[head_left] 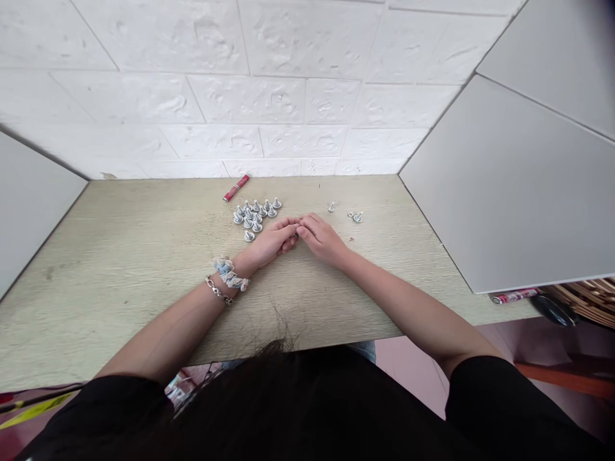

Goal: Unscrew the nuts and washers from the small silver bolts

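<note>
My left hand point(272, 244) and my right hand point(321, 239) meet over the middle of the table, fingertips touching. Both are closed, pinching around a small spot where a bit of something dark shows; the fingers hide what it is. Just beyond my left hand stands a cluster of metal bolts with washers point(248, 215), threaded ends up. One bolt with a washer point(248, 236) sits apart, nearest my left wrist. Past my right hand are a lone bolt point(331, 207), a small nut point(350, 214) and another bolt with a wide washer point(358, 218).
A red tube point(236, 187) lies near the white brick wall point(278, 99) at the table's point(144, 256) back. Grey panels stand on the left point(33, 205) and right point(519, 186). At the right edge are another red tube point(515, 296) and a woven basket point(589, 301).
</note>
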Available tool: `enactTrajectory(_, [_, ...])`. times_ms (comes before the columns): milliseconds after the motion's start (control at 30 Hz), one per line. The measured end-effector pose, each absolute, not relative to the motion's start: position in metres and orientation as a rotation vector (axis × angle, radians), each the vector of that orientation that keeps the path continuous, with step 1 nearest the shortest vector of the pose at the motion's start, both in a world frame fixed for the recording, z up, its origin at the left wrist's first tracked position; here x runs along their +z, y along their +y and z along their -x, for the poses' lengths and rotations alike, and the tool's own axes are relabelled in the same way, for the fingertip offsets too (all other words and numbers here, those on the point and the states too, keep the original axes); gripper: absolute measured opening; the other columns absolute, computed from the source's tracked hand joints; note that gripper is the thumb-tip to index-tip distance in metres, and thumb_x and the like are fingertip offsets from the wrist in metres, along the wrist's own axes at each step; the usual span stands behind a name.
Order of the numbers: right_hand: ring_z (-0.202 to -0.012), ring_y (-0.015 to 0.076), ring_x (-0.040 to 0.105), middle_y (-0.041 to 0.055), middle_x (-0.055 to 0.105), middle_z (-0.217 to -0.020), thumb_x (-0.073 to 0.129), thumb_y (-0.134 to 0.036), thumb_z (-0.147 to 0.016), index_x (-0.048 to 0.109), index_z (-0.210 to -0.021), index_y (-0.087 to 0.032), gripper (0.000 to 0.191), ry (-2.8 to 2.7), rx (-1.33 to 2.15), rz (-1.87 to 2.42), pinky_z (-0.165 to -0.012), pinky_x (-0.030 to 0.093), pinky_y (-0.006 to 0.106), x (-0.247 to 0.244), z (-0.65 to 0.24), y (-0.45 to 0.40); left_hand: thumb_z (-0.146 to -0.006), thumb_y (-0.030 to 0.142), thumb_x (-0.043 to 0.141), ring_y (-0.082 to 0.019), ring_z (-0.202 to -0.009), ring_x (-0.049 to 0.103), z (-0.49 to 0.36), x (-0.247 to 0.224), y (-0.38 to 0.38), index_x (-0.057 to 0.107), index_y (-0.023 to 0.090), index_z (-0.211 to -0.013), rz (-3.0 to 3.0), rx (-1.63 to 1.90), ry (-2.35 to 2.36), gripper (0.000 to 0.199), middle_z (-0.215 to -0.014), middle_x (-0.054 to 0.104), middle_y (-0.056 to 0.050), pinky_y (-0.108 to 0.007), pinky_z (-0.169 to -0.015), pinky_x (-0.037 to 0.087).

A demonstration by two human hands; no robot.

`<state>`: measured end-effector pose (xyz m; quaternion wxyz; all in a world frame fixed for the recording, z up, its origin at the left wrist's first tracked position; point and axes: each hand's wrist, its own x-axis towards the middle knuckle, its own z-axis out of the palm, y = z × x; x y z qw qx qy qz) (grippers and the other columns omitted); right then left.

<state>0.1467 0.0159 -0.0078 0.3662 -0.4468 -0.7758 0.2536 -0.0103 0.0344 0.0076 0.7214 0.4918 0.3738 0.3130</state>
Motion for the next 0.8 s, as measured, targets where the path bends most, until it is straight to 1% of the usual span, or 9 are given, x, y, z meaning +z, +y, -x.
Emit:
enactTrajectory(100, [-0.089,0.0162,0.050,0.0061,0.055,-0.090,0.030,-0.041,-0.094,0.053,-0.076,-0.019,0.037,-1.992,0.657,1.179,-0.085,0.041,0.034,-0.0077,-0.1469,0.0173,-0.078,0.029,0.062,-0.003,-0.044,0.035,0.0113,0.0058,0.0354,0.058,0.014,-0.094,-1.094,0.673,0.847,0.022,-0.057,0.046,0.004,-0.015,-0.041,0.023])
enactTrajectory(200, [-0.087,0.0163,0.051,0.0060,0.055,-0.088,0.031,-0.038,-0.093,0.054,-0.076,-0.019,0.034,-1.982,0.661,1.203,-0.084,0.041,0.034,-0.0075,-0.1469,0.0172,-0.078,0.029,0.061,-0.003,-0.044,0.036,0.0115,0.0041,0.0359,0.058,0.015,-0.094,-1.088,0.686,0.856,0.022,-0.056,0.046,0.004,-0.015,-0.040,0.023])
enactTrajectory(267, [-0.086,0.0168,0.051,0.0056,0.055,-0.087,0.035,-0.032,-0.090,0.052,-0.081,-0.019,0.024,-1.970,0.667,1.213,-0.082,0.041,0.034,-0.0073,-0.1466,0.0157,-0.078,0.028,0.061,-0.003,-0.044,0.037,0.0113,0.0046,0.0353,0.057,0.015,-0.094,-1.080,0.705,0.847,0.021,-0.055,0.046,0.005,-0.015,-0.040,0.023])
enactTrajectory(333, [-0.085,0.0174,0.051,0.0053,0.055,-0.091,0.041,-0.024,-0.084,0.050,-0.091,-0.019,0.013,-1.951,0.693,1.240,-0.080,0.042,0.034,-0.0069,-0.1463,0.0133,-0.079,0.027,0.060,-0.003,-0.043,0.036,0.0110,0.0062,0.0344,0.057,0.015,-0.094,-1.073,0.716,0.835,0.020,-0.055,0.045,0.005,-0.015,-0.040,0.023])
enactTrajectory(433, [-0.086,0.0176,0.052,0.0062,0.055,-0.103,0.045,-0.016,-0.075,0.045,-0.106,-0.019,0.031,-1.929,0.738,1.270,-0.079,0.042,0.034,-0.0058,-0.1459,0.0101,-0.079,0.026,0.060,-0.003,-0.043,0.035,0.0105,0.0086,0.0333,0.057,0.014,-0.093,-1.063,0.714,0.828,0.018,-0.055,0.045,0.005,-0.015,-0.040,0.023])
enactTrajectory(500, [-0.088,0.0177,0.052,0.0069,0.054,-0.106,0.046,-0.019,-0.076,0.044,-0.106,-0.019,0.030,-1.927,0.738,1.268,-0.081,0.042,0.035,-0.0051,-0.1456,0.0095,-0.079,0.024,0.059,-0.003,-0.043,0.035,0.0101,0.0092,0.0334,0.058,0.013,-0.093,-1.053,0.715,0.827,0.018,-0.056,0.046,0.004,-0.014,-0.041,0.024])
enactTrajectory(600, [-0.089,0.0174,0.052,0.0071,0.054,-0.105,0.045,-0.029,-0.083,0.046,-0.103,-0.019,0.023,-1.916,0.718,1.248,-0.082,0.042,0.034,-0.0052,-0.1451,0.0104,-0.079,0.023,0.059,-0.003,-0.045,0.037,0.0097,0.0088,0.0344,0.059,0.012,-0.093,-1.032,0.717,0.822,0.018,-0.058,0.046,0.004,-0.014,-0.042,0.026])
enactTrajectory(667, [-0.089,0.0167,0.052,0.0070,0.054,-0.104,0.043,-0.033,-0.085,0.046,-0.102,-0.019,0.022,-1.909,0.714,1.240,-0.082,0.042,0.034,-0.0061,-0.1450,0.0114,-0.079,0.022,0.059,-0.002,-0.045,0.037,0.0097,0.0082,0.0350,0.059,0.011,-0.094,-1.023,0.712,0.820,0.019,-0.058,0.046,0.004,-0.014,-0.042,0.027])
enactTrajectory(800, [-0.087,0.0161,0.052,0.0062,0.054,-0.100,0.042,-0.035,-0.087,0.047,-0.098,-0.019,0.021,-1.921,0.706,1.248,-0.079,0.042,0.033,-0.0077,-0.1453,0.0127,-0.079,0.022,0.059,-0.002,-0.045,0.038,0.0100,0.0075,0.0349,0.059,0.012,-0.097,-1.007,0.724,0.829,0.020,-0.058,0.047,0.004,-0.014,-0.042,0.028])
